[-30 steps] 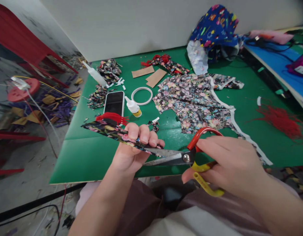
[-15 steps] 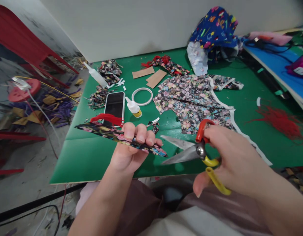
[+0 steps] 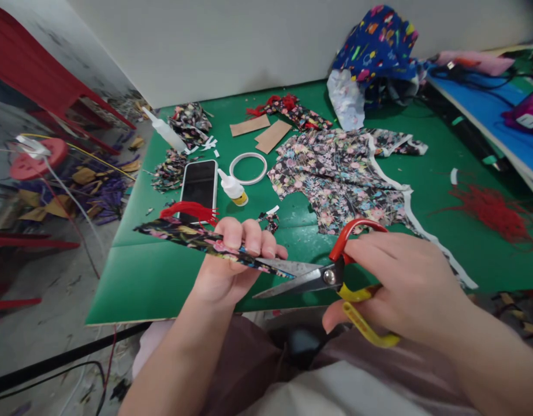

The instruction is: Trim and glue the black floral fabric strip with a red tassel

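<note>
Left fingers: clamped on a folded floral fabric strip, held above the counter left of the frame's centre.
Right fingers: wrapped round the scissors just right of centre, up at the red handle, thumb by the yellow one.
Blades: spread, the strip's right end between them as far as I can judge; whether steel touches my skin, I cannot tell.
Grip near the end: probably so the thin cloth can't flop under the blades.
Red fringe: along the strip's upper side, towards the left, turned away from the steel, I suppose to spare the threads.
Phone and nozzle bottle: just beyond my left hand, likely set within easy reach.
Floral cloth: spread flat right of centre, its white border running behind my right hand; lowered blades could snag it.
Near edge: crosses under both forearms, above my lap, so the lower blade needs care.
Room: green surface at lower left lets the strip swing; tangled red thread narrows the right.
</note>
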### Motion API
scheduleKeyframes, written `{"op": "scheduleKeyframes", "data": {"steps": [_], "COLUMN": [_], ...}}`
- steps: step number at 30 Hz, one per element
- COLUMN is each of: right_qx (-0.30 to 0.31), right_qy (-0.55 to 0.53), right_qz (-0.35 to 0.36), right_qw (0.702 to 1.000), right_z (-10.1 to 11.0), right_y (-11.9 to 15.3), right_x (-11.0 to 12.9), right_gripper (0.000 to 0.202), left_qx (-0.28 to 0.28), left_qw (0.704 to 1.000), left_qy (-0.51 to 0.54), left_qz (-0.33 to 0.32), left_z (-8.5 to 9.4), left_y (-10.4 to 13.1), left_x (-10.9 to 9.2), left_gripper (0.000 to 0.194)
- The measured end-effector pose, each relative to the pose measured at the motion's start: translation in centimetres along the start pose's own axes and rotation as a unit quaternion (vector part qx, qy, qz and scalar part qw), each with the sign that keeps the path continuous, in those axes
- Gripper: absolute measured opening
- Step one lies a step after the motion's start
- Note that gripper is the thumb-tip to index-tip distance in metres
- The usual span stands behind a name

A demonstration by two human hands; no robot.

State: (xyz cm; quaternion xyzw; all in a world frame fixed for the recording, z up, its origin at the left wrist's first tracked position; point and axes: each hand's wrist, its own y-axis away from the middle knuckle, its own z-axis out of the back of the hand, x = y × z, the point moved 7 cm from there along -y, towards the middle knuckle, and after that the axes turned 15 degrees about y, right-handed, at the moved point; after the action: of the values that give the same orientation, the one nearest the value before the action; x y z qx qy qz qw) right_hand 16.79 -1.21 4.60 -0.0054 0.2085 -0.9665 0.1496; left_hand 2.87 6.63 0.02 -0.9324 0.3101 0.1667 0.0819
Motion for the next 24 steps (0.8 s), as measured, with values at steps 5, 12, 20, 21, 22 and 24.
{"op": "scheduleKeyframes", "data": {"steps": [5,12,20,21,22,24], "right_qx": [-0.008,-0.005,-0.011,-0.011,-0.012,-0.012], "right_qy": [0.012,0.022,0.025,0.026,0.027,0.033], "right_qz": [0.004,0.002,-0.013,-0.015,-0.017,-0.021], "right_qw": [1.0,1.0,1.0,0.999,0.999,0.999], "right_z": [0.13,0.16,0.26,0.28,0.3,0.32], "right_y": [0.07,-0.06,-0.08,-0.11,-0.14,-0.19], "right_x": [0.06,0.1,0.06,0.07,0.07,0.08], "right_gripper": [0.061,0.061,0.051,0.047,0.043,0.037], "left_qx": [0.013,-0.001,-0.028,-0.026,-0.023,-0.017], "left_qw": [1.0,1.0,0.999,0.999,0.999,0.999], "left_qy": [-0.002,-0.001,0.005,0.005,0.004,0.003], "left_qz": [-0.007,-0.017,-0.027,-0.029,-0.029,-0.03], "left_z": [-0.16,-0.07,0.13,0.09,0.04,-0.04], "left_y": [-0.07,-0.14,-0.06,-0.04,-0.03,-0.03], "left_x": [0.01,-0.01,0.11,0.12,0.13,0.15], "left_gripper": [0.017,0.017,0.02,0.019,0.018,0.018]}}
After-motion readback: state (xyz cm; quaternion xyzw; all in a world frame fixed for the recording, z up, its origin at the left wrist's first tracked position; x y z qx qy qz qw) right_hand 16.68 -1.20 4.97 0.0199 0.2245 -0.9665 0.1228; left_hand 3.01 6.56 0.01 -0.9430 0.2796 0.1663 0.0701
